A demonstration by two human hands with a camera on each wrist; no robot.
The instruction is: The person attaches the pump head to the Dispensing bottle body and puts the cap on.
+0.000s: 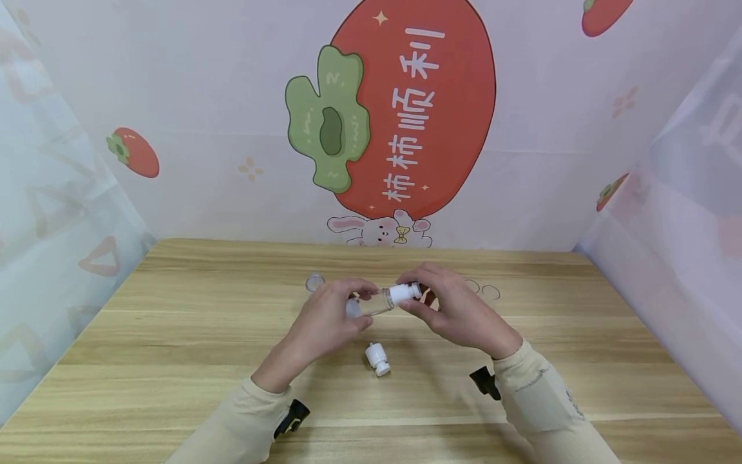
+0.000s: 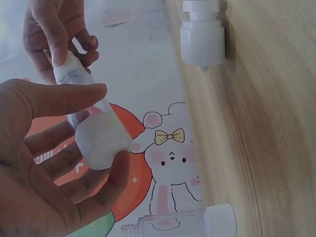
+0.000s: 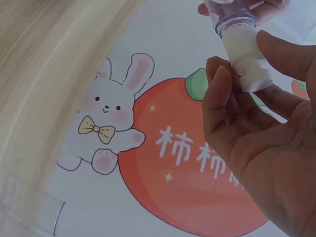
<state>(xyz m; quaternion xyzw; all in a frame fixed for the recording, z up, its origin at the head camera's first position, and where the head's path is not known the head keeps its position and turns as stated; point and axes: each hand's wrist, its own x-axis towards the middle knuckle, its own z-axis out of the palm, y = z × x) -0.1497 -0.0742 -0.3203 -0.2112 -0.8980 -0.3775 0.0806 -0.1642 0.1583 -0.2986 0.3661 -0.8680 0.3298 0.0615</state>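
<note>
Your left hand grips the part-hidden bottle, your right hand pinches the white pump touching it, and the backdrop beyond it reads "柿柿顺利".

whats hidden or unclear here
Head: part of the held bottle, behind the left hand.
Head: how tightly the white pump sits; too small.
Left wrist: rest of the second bottle, cut off by bottom edge.
Right wrist: rest of the clear cylinder, cut off by left edge.

White characters "柿柿顺利" on red persimmon printed on backdrop.
</note>
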